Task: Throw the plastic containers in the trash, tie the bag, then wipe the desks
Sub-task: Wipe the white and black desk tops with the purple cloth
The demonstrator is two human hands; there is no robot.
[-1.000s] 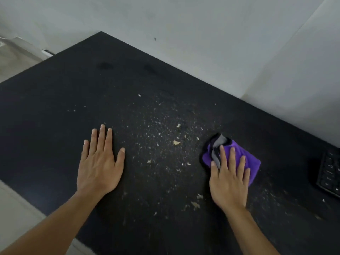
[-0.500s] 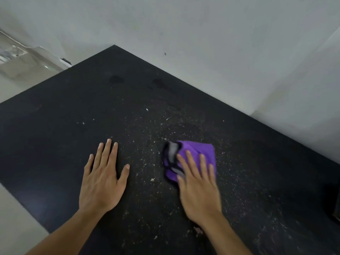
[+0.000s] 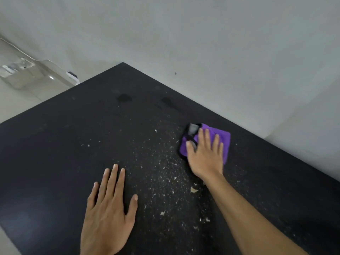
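The left hand (image 3: 108,216) lies palm down on the black desk (image 3: 55,144), fingers straight and close together, thumb splayed toward the right; its wrist runs off the bottom edge of the view. The right hand (image 3: 206,155) is further forward, also palm down, pressing flat on a purple cloth (image 3: 221,136) with fingers straight and slightly spread (the thumb angles off to the left). The bare right forearm (image 3: 248,214) stretches diagonally from the lower right corner up to the wrist.
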